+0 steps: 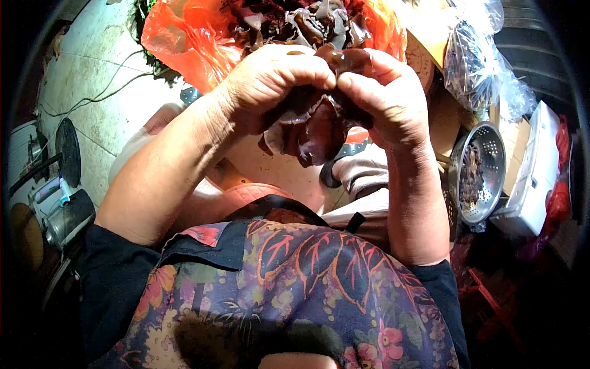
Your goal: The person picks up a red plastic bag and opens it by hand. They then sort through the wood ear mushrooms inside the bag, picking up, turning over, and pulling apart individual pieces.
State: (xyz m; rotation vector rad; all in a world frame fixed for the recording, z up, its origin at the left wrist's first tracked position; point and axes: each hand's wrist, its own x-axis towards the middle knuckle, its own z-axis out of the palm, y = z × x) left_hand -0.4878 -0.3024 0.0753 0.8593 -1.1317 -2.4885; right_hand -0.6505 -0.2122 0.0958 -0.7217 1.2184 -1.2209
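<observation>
Between my two hands hangs a dark brown, glossy clump of wood ear mushroom (313, 129), its ruffled lobes drooping below my fingers. My left hand (276, 77) is closed on it from the left, thumb and fingers pinching near the middle. From the other side my right hand (390, 95) pinches the same clump, the two thumbs almost meeting. Just beyond, a red plastic bag (184, 46) lies open around a heap of more wood ear (319, 21). My curled fingertips are partly hidden behind the clump.
At the right a metal colander (491, 166) holds some dark bits, beside a white box (531, 175). A clear plastic bag (476, 64) sits above them. On the left are a metal pot (67, 218) and a dark pan (67, 150). Thin cables cross the tiled floor (92, 80).
</observation>
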